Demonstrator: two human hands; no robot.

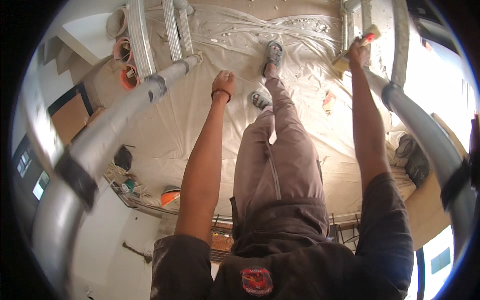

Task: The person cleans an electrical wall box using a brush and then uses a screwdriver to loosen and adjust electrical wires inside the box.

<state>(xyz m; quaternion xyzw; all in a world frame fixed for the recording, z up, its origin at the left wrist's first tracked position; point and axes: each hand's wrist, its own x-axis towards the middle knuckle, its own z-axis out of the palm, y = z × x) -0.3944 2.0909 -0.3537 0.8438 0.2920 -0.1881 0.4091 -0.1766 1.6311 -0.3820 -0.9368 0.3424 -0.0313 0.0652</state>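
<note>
- A worker's right hand (357, 52), raised toward the upper right, grips a brush (369, 37), its fingers wrapped around the handle; their exact placement is too small to tell.
- The brush projects from the top of that fist, its long axis slanting up and to the right, with the pale end farthest from the worker and a red patch nearer the fingers.
- The left hand (224, 84) is well apart from the brush, across the worker's legs to the left; its fingers curl inward over the floor sheet, and whether they enclose anything cannot be told. A dark band (220, 93) circles the wrist.
- Just beyond the right wrist, the right-hand metal pole (425, 127) runs along the worker's side, round, grey and smooth, ringed with dark bands.
- Opposite, the left-hand metal pole (115, 117) slants up toward ridged metal strips (140, 40); the left hand is apart from it.
- Below, a cream sheet (150, 132), thin and creased, covers the floor, with pale crumbled rubble (302, 24) scattered near its far edge.
- Strapped grey sandals (273, 52) stand on it, beneath soft, wrinkled brownish trousers (285, 165).
- At upper left, round orange pipe ends (129, 76) sit beside the ridged strips; a dark, slumped bag (412, 155) lies at right.
</note>
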